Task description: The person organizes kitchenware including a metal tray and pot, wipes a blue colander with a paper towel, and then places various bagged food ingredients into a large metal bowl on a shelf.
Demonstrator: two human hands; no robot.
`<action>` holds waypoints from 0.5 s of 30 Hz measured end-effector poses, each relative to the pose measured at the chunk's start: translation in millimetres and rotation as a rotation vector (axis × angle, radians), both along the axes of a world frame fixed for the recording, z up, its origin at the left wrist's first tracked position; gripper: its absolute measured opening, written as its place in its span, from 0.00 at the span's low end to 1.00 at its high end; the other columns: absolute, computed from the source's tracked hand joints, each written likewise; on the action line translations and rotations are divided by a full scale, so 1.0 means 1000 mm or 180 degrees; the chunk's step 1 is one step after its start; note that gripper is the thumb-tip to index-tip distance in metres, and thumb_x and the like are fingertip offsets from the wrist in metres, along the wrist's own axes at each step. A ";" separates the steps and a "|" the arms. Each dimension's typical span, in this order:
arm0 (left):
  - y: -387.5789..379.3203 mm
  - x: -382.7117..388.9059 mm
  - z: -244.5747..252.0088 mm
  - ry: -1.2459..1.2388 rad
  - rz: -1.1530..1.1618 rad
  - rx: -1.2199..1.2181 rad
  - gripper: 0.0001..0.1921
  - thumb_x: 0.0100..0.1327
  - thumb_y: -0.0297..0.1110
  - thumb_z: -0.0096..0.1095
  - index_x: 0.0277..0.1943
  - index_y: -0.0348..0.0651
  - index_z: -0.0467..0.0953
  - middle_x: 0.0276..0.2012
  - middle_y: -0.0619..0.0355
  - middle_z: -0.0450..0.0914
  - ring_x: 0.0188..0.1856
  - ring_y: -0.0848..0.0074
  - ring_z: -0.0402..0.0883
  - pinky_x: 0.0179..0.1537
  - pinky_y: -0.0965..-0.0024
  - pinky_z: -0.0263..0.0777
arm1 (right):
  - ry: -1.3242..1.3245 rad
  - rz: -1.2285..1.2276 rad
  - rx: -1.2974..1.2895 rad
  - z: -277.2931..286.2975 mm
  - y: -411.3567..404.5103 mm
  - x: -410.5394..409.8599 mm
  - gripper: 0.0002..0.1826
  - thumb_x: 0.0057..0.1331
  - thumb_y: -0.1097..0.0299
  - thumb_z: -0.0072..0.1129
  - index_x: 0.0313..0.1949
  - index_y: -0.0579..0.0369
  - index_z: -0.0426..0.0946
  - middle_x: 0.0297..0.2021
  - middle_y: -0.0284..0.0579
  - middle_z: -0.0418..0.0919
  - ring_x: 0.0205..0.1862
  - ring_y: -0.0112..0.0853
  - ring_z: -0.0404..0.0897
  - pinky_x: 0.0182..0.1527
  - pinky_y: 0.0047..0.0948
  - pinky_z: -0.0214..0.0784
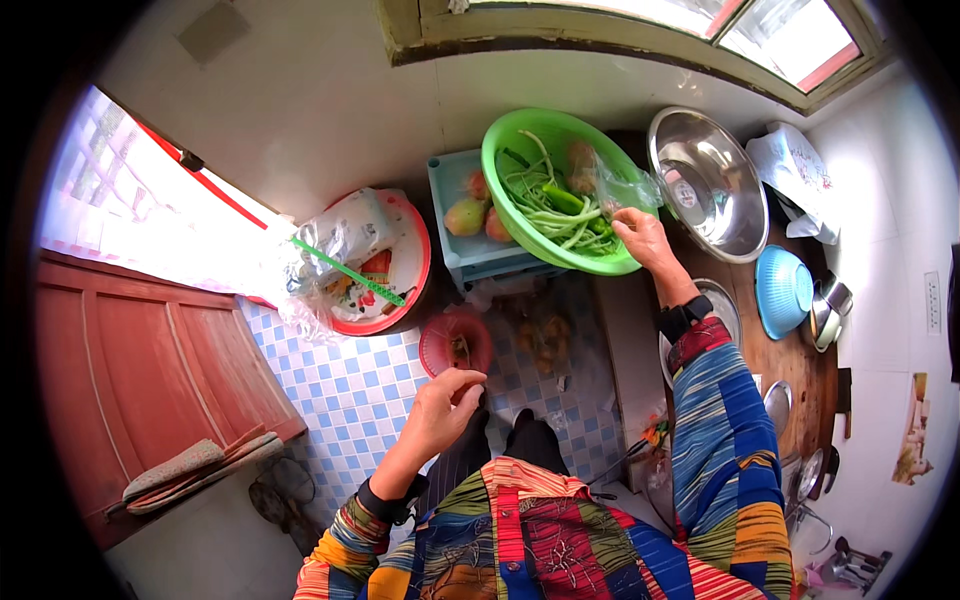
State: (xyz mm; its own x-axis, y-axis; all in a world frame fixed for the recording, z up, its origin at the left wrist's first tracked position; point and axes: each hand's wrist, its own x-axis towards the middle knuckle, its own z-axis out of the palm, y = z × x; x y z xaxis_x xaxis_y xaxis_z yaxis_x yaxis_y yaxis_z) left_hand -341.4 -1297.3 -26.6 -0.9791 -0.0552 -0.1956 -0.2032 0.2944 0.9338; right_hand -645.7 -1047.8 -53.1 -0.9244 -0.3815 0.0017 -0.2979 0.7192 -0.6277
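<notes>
A green plastic colander holds long green beans, a green pepper and a clear plastic bag with brownish round produce in it. My right hand is at the colander's right rim, its thumb and fingertips together by the bag's lower edge; whether they pinch the bag I cannot tell. My left hand hangs in the air over the floor, below a pink plastic bin with some scraps in it. Its thumb and forefinger are close together, and whether something small is between them is unclear.
Left of the colander are a pale blue rack with several fruits and a red-rimmed tray bearing plastic bags and a green strip. On the right, a wooden counter carries a steel basin and a blue basket. A red wooden door stands left.
</notes>
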 end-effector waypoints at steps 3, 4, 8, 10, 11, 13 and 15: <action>-0.012 -0.021 0.008 0.0003 0.0320 0.0253 0.08 0.60 0.23 0.52 0.42 0.30 0.73 0.32 0.55 0.78 0.33 0.77 0.79 0.35 0.77 0.72 | 0.0256 -0.0199 0.0316 -0.039 -0.020 -0.040 0.18 0.54 0.63 0.56 0.42 0.60 0.72 0.38 0.56 0.76 0.42 0.44 0.76 0.44 0.37 0.67; -0.014 -0.025 0.007 0.0012 0.0328 0.0245 0.08 0.60 0.23 0.52 0.42 0.30 0.73 0.32 0.55 0.78 0.33 0.77 0.79 0.35 0.77 0.72 | 0.0537 -0.0252 0.0598 -0.050 -0.025 -0.052 0.20 0.54 0.63 0.57 0.44 0.59 0.71 0.40 0.57 0.75 0.43 0.46 0.74 0.46 0.39 0.66; -0.019 -0.034 0.005 -0.0101 0.0844 0.0435 0.08 0.61 0.23 0.51 0.41 0.29 0.73 0.32 0.55 0.78 0.32 0.78 0.78 0.35 0.78 0.73 | 0.0689 -0.0246 0.0927 -0.077 -0.055 -0.086 0.31 0.50 0.66 0.62 0.52 0.56 0.60 0.46 0.59 0.66 0.48 0.52 0.67 0.46 0.46 0.64; -0.018 -0.038 0.001 -0.0188 0.0936 0.0359 0.08 0.61 0.23 0.51 0.41 0.29 0.73 0.32 0.55 0.78 0.32 0.79 0.78 0.35 0.78 0.73 | 0.0495 -0.0179 0.1684 -0.093 -0.056 -0.092 0.38 0.49 0.67 0.62 0.57 0.51 0.52 0.45 0.57 0.69 0.47 0.50 0.70 0.44 0.44 0.67; -0.016 -0.050 0.001 -0.0179 0.1032 0.0475 0.08 0.61 0.23 0.51 0.42 0.29 0.73 0.31 0.55 0.78 0.32 0.79 0.78 0.34 0.78 0.73 | 0.0469 -0.0068 0.1709 -0.105 -0.049 -0.115 0.33 0.49 0.67 0.61 0.54 0.53 0.57 0.39 0.55 0.72 0.42 0.50 0.73 0.41 0.44 0.68; -0.017 -0.064 0.007 -0.0155 0.1082 0.0490 0.08 0.61 0.23 0.51 0.42 0.29 0.73 0.31 0.56 0.78 0.31 0.79 0.78 0.34 0.78 0.72 | 0.0401 0.0058 0.1761 -0.124 -0.027 -0.150 0.28 0.50 0.68 0.60 0.51 0.56 0.63 0.33 0.53 0.75 0.37 0.50 0.75 0.38 0.44 0.69; -0.018 -0.080 0.008 -0.0128 0.1183 0.0509 0.08 0.61 0.24 0.50 0.42 0.29 0.73 0.31 0.56 0.78 0.31 0.80 0.78 0.34 0.79 0.72 | 0.1075 0.0743 0.0859 -0.125 -0.024 -0.171 0.16 0.51 0.69 0.58 0.40 0.60 0.73 0.24 0.50 0.76 0.28 0.44 0.77 0.33 0.39 0.69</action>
State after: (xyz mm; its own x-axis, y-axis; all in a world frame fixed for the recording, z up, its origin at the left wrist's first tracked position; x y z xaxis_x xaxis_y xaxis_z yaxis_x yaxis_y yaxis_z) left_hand -421.5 -1315.3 -18.4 -0.8896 -0.3697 -0.2681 -0.3056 0.0457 0.9511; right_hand -816.8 -1071.7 -178.2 -0.7790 -0.6065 0.1591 -0.6253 0.7327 -0.2687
